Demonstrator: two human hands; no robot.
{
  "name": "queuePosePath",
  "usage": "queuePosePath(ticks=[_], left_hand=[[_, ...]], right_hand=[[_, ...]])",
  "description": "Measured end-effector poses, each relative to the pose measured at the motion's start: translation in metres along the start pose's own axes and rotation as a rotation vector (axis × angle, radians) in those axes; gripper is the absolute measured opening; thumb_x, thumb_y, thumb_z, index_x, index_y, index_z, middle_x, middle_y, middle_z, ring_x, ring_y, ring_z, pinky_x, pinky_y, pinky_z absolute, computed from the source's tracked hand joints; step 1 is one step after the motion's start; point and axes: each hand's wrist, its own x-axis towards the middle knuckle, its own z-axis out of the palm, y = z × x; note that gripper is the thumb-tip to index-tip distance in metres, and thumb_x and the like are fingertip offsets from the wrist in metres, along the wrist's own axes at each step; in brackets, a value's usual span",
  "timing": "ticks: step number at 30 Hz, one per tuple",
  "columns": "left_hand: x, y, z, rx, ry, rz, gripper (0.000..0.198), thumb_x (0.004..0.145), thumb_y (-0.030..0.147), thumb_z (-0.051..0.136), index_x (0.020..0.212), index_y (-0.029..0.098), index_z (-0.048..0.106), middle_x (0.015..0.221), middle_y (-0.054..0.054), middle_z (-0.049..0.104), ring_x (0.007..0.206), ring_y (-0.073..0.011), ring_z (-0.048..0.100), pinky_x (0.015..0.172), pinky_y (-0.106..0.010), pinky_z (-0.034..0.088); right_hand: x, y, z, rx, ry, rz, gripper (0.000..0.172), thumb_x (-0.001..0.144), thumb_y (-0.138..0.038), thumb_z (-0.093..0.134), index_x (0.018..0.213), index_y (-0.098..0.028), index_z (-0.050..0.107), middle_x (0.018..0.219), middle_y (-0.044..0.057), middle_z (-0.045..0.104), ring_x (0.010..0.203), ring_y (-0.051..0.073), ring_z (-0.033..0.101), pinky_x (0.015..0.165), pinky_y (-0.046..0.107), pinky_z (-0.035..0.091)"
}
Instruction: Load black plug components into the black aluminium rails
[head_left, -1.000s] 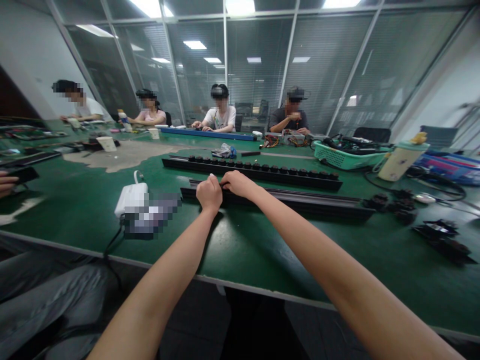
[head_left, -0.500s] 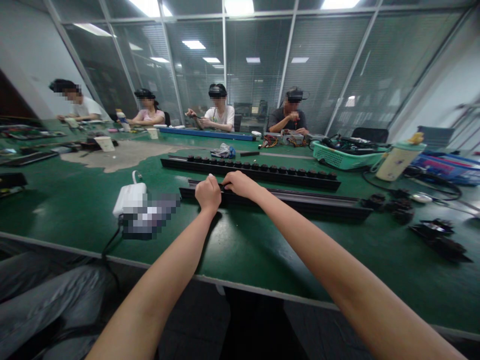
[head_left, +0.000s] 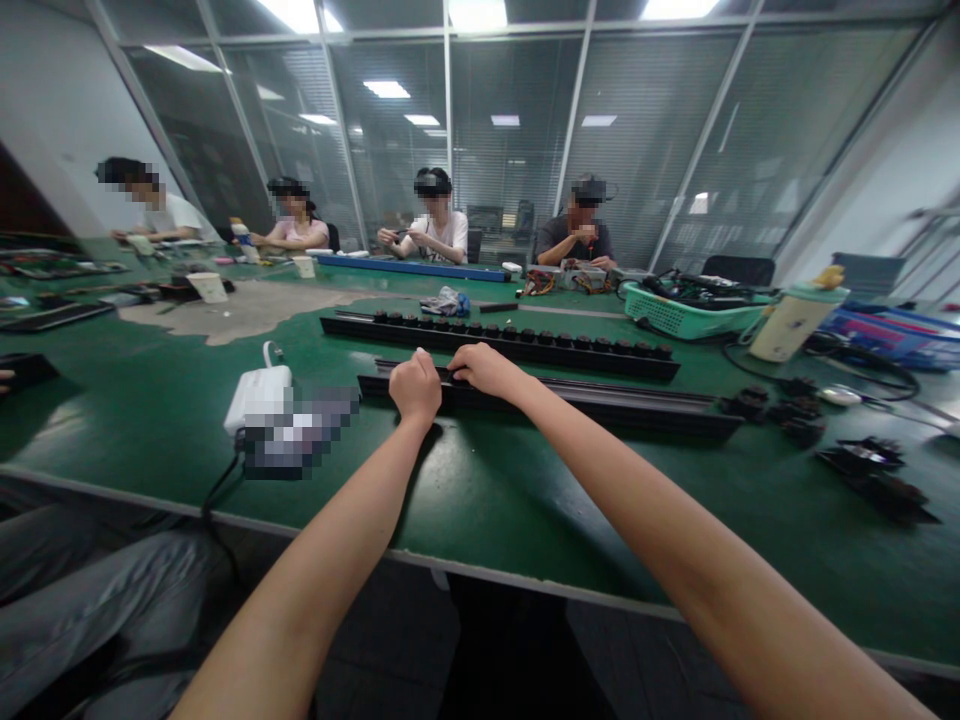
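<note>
A long black channel-like rail (head_left: pixel 630 402) lies across the green table in front of me. My left hand (head_left: pixel 416 388) is closed in a fist over the rail near its left end, fingers wrapped round it. Close beside it, my right hand (head_left: pixel 484 370) bends down over the channel with fingertips pinched together. Between those fingertips is a small black part, mostly hidden. Just beyond lies a second black rail (head_left: pixel 480 340), with a row of several round black pieces along its top.
Clusters of black parts (head_left: pixel 799 415) lie right of the rails. Behind them stand a green basket (head_left: pixel 675 315) of cables and a cream bottle (head_left: pixel 795 325). A white charger (head_left: pixel 259 395) with a dark cable lies at left. Several people sit across the table (head_left: pixel 480 510).
My right fingertips have shifted very slightly to the right along the channel. My left hand stays in place. At the far left, a dark object has moved, with another person's fingers beside it.
</note>
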Motion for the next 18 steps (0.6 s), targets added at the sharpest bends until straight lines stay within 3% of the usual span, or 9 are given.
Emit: queuePosePath(ticks=[18], left_hand=[[0.002,-0.003,0.005,-0.023,0.026,0.006,0.060,0.106,0.035,0.019,0.100,0.018,0.076,0.096,-0.013,0.079,0.095,-0.0260,0.073,0.089,-0.037,0.048]], right_hand=[[-0.020,0.007,-0.004,0.024,0.030,0.010,0.027,0.094,-0.013,0.062,0.115,-0.018,0.079,0.124,0.010,0.073,0.119,0.021,0.066,0.107,0.030,0.047]])
